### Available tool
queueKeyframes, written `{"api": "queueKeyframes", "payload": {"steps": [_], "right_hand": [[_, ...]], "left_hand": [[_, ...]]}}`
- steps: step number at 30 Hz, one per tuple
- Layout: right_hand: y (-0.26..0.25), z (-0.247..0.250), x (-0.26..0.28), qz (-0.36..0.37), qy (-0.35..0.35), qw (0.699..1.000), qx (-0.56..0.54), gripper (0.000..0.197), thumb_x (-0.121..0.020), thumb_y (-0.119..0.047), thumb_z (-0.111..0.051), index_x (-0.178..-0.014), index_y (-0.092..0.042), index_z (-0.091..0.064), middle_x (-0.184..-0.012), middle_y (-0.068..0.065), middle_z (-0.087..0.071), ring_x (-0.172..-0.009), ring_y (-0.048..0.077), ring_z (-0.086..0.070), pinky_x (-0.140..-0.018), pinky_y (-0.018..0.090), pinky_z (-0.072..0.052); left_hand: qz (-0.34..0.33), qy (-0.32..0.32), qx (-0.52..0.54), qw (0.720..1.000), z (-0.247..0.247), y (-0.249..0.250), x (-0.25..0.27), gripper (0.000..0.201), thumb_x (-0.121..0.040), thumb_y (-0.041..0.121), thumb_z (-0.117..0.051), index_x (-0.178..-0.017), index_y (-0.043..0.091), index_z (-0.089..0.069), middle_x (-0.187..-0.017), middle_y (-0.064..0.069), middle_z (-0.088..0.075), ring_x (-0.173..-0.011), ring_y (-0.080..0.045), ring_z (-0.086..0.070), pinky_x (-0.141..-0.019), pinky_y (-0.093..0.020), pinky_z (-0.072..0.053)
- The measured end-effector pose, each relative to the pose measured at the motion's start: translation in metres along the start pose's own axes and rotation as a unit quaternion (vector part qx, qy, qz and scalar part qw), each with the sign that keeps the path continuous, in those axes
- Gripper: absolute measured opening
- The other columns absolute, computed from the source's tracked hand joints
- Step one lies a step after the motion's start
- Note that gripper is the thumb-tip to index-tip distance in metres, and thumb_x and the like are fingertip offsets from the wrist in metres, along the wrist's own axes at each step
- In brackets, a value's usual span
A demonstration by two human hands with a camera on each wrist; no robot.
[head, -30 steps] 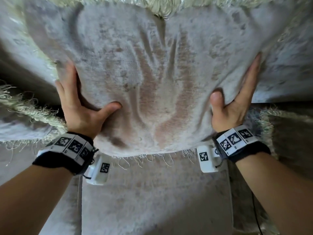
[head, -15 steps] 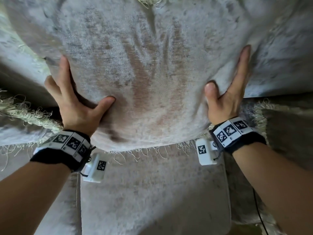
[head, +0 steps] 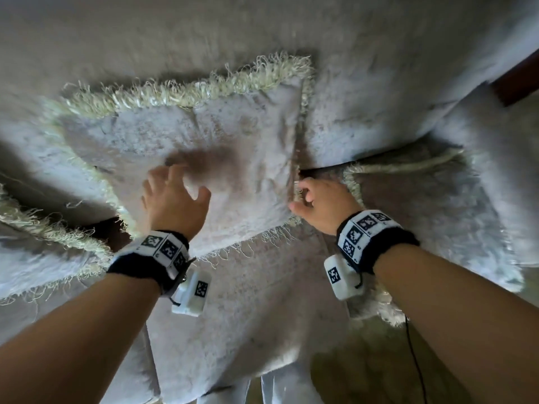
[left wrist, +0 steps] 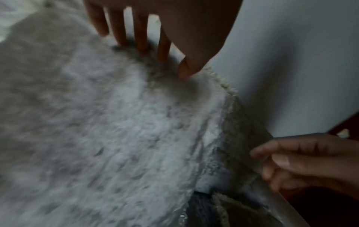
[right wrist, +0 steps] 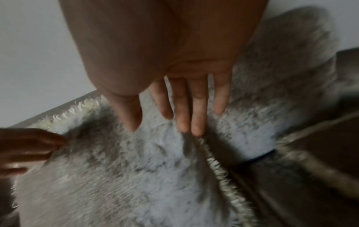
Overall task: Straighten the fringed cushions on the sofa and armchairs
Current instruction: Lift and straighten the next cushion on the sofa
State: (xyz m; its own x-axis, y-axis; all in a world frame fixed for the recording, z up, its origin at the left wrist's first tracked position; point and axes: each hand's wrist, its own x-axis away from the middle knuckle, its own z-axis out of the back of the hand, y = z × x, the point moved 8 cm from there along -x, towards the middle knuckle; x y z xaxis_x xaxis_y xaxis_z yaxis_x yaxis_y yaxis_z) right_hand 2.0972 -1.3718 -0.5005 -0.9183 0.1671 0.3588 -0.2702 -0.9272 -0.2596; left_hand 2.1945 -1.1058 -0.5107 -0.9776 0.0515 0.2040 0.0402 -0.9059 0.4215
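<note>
A pale grey velvety cushion (head: 233, 135) with a cream fringe leans against the sofa back, its lower edge on the seat. My left hand (head: 175, 193) hovers over the cushion's face with relaxed, spread fingers; in the left wrist view the fingertips (left wrist: 141, 46) brush the cushion (left wrist: 116, 138). At the cushion's right edge is my right hand (head: 315, 196). The right wrist view shows its fingers (right wrist: 194, 122) stretched out, tips on the fringed seam of the cushion (right wrist: 136, 176). Neither hand holds anything. All views are blurred by motion.
A second fringed cushion (head: 38, 228) lies at the left and a third (head: 437, 199) at the right against the sofa arm. The seat cushion (head: 248, 316) spreads below my wrists. A dark wooden piece (head: 519, 80) shows at the upper right, a thin black cable (head: 414, 345) at the lower right.
Both hands gripped the cushion's sides close in front of me; now it rests against the sofa back. Both hands have let go, the left over its face, the right at its right fringe.
</note>
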Motion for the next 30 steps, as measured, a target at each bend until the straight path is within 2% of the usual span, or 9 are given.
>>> {"api": "queueKeyframes", "payload": {"steps": [2,4,7,10,12,16,20,24,30], "right_hand": [[0.015,0.016,0.027,-0.014,-0.035,0.999,0.011,0.049,-0.093,-0.051,-0.058,-0.129,-0.018,-0.058,-0.114,0.004,-0.07,-0.108,0.027,-0.065,-0.088,0.034,-0.051],[0.033,0.036,0.05,-0.039,-0.051,0.998,0.008,0.053,-0.093,-0.05,-0.059,-0.135,-0.018,-0.055,-0.12,0.006,-0.069,-0.114,0.028,-0.062,-0.092,0.035,-0.049],[0.071,0.068,0.082,-0.082,-0.044,0.996,0.002,0.055,-0.091,-0.053,-0.058,-0.136,-0.021,-0.056,-0.122,0.005,-0.067,-0.115,0.027,-0.061,-0.096,0.037,-0.049],[0.111,0.101,0.114,-0.108,-0.025,0.994,-0.016,0.052,-0.09,-0.053,-0.059,-0.133,-0.024,-0.058,-0.118,0.003,-0.067,-0.11,0.025,-0.062,-0.094,0.037,-0.051],[0.137,0.121,0.137,-0.108,-0.02,0.994,-0.017,0.051,-0.091,-0.049,-0.059,-0.134,-0.021,-0.058,-0.12,0.003,-0.066,-0.112,0.027,-0.061,-0.094,0.036,-0.049],[0.197,0.148,0.191,-0.087,-0.01,0.996,-0.015,0.052,-0.094,-0.045,-0.059,-0.136,-0.016,-0.056,-0.126,0.009,-0.065,-0.114,0.029,-0.061,-0.098,0.039,-0.048],[0.271,0.154,0.254,-0.084,-0.043,0.995,0.006,0.056,-0.097,-0.046,-0.057,-0.144,-0.017,-0.049,-0.135,0.008,-0.061,-0.123,0.028,-0.057,-0.099,0.035,-0.045],[0.345,0.163,0.303,-0.106,-0.072,0.991,0.03,0.053,-0.097,-0.048,-0.055,-0.141,-0.019,-0.049,-0.135,0.009,-0.061,-0.12,0.03,-0.057,-0.091,0.035,-0.047],[0.42,0.182,0.323,-0.145,-0.064,0.987,0.038,0.054,-0.096,-0.054,-0.054,-0.141,-0.024,-0.049,-0.13,0.005,-0.063,-0.117,0.029,-0.059,-0.097,0.045,-0.051]], "left_hand": [[-0.063,-0.056,-0.009,0.996,0.006,0.039,0.011,0.048,-0.094,0.042,-0.06,-0.137,0.02,-0.054,-0.141,-0.011,-0.053,-0.128,-0.034,-0.051,-0.107,-0.049,-0.041],[-0.121,-0.11,-0.003,0.986,0.008,0.081,0.028,0.042,-0.095,0.042,-0.059,-0.134,0.025,-0.056,-0.128,-0.001,-0.065,-0.117,-0.026,-0.061,-0.101,-0.043,-0.047],[-0.226,-0.166,-0.06,0.958,0.004,0.148,0.065,0.041,-0.097,0.044,-0.056,-0.135,0.029,-0.055,-0.123,0.004,-0.068,-0.113,-0.024,-0.063,-0.096,-0.042,-0.05],[-0.305,-0.208,-0.088,0.925,-0.007,0.215,0.111,0.043,-0.097,0.044,-0.058,-0.137,0.031,-0.054,-0.128,0.004,-0.067,-0.117,-0.024,-0.062,-0.098,-0.042,-0.05],[-0.329,-0.235,-0.095,0.91,-0.018,0.256,0.143,0.046,-0.098,0.043,-0.059,-0.141,0.03,-0.053,-0.13,0.006,-0.066,-0.119,-0.022,-0.062,-0.103,-0.043,-0.048],[-0.381,-0.248,-0.167,0.875,-0.049,0.33,0.207,0.049,-0.098,0.049,-0.056,-0.143,0.033,-0.049,-0.136,0.003,-0.064,-0.123,-0.025,-0.061,-0.106,-0.051,-0.048],[-0.4,-0.289,-0.232,0.838,-0.08,0.389,0.268,0.052,-0.098,0.048,-0.058,-0.147,0.034,-0.046,-0.138,0.004,-0.063,-0.126,-0.022,-0.059,-0.109,-0.043,-0.045],[-0.426,-0.289,-0.244,0.822,-0.1,0.449,0.311,0.05,-0.099,0.047,-0.058,-0.145,0.031,-0.048,-0.135,0.004,-0.064,-0.123,-0.019,-0.059,-0.105,-0.035,-0.044],[-0.467,-0.267,-0.253,0.804,-0.132,0.517,0.335,0.05,-0.1,0.044,-0.056,-0.147,0.029,-0.047,-0.133,0.004,-0.065,-0.128,-0.016,-0.053,-0.095,-0.027,-0.037]]}}
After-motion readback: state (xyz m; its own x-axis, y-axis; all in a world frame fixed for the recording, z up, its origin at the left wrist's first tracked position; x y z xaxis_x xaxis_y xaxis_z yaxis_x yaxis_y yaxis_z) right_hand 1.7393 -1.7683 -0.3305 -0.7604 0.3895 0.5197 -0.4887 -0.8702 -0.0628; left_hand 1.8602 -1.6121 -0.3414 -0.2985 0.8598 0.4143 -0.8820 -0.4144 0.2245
